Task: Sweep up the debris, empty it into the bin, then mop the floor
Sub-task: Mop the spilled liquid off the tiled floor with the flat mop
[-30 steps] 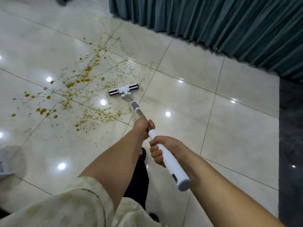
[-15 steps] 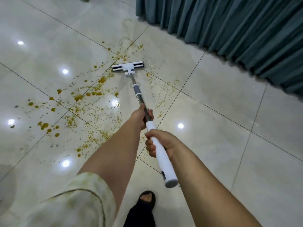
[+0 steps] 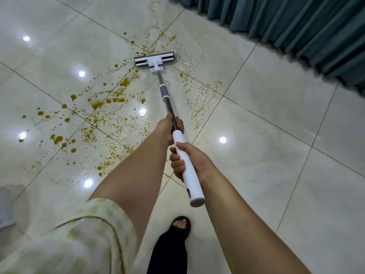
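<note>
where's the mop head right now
In the head view the mop head lies flat on the tiled floor, upper centre, at the far edge of the yellow-brown spill, short of the teal curtain.

A white-and-grey mop (image 3: 154, 61) crosses pale glossy tiles (image 3: 256, 155) speckled with mustard-yellow spatter (image 3: 96, 104), beside teal curtains (image 3: 296, 22).

Both hands grip mop (image 3: 167, 99), head on stained floor (image 3: 256, 155).

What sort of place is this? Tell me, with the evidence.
Probably an indoor room, a home or hotel: glossy pale floor tiles mirroring ceiling lights, and long teal curtains reaching the floor. The mop suggests routine cleaning.
</note>
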{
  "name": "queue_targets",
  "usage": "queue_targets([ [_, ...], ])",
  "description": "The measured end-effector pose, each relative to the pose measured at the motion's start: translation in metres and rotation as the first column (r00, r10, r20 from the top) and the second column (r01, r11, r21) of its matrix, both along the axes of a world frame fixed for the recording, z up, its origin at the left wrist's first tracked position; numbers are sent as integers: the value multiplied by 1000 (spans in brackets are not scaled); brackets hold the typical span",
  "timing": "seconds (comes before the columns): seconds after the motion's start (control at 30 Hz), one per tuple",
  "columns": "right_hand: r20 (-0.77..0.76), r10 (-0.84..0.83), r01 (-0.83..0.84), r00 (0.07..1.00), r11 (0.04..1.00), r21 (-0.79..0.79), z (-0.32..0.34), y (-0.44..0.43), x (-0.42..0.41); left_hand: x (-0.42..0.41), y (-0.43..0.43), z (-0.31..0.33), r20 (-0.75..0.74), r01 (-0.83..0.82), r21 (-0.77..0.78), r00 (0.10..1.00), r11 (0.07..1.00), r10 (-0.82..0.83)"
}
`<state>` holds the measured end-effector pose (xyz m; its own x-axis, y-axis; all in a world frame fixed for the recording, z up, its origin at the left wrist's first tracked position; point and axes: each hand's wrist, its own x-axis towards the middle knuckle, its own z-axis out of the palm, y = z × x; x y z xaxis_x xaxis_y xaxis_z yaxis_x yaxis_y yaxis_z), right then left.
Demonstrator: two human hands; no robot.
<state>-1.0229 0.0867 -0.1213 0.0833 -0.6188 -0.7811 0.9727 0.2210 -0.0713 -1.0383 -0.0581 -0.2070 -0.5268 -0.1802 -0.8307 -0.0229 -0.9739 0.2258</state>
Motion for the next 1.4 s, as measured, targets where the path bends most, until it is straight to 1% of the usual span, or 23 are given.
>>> queue_targets([
  [0.1,62,-25,26,998,1000,-9,20,39,30,30,36,17,11,22,-1,1000,1000,-22],
  [0.2,86,-44,43,995,999,18,39,87,67,66,86,34,22,24,4,999,1000,-24],
  [0.3,93,-54,49,994,997,53,59,145,110,109,147,51,41,39,-5,998,999,-38],
  [0.4,102,-59,54,993,997,54,80,211,155,156,213,70,84,54,-22,995,998,-52],
  [0.57,66,-65,60,996,996,73,123,331,231,236,336,107,102,113,-80,989,990,-105],
  [0.73,92,-70,62,993,995,84,148,399,285,288,410,138,163,197,-98,970,976,-179],
  [0.83,68,-81,74,994,993,93,166,425,316,315,439,157,219,265,-166,949,950,-227],
  [0.87,59,-82,76,995,992,99,170,431,324,323,445,161,220,267,-140,947,953,-233],
  [0.93,55,-80,73,995,991,115,173,441,335,335,453,159,192,217,-54,960,975,-204],
  [1.0,40,-74,68,996,988,136,173,447,338,340,458,158,137,175,-41,976,984,-168],
  [1.1,23,-66,60,998,981,183,173,452,342,346,462,149,116,139,-5,984,990,-137],
  [1.23,28,-77,71,997,979,190,170,455,357,355,464,145,88,145,-4,986,989,-144],
  [1.33,50,-78,66,996,978,200,170,462,370,365,472,145,130,190,-57,975,980,-181],
  [1.4,54,-83,71,995,976,205,170,474,375,371,484,145,137,206,-59,971,977,-196],
])
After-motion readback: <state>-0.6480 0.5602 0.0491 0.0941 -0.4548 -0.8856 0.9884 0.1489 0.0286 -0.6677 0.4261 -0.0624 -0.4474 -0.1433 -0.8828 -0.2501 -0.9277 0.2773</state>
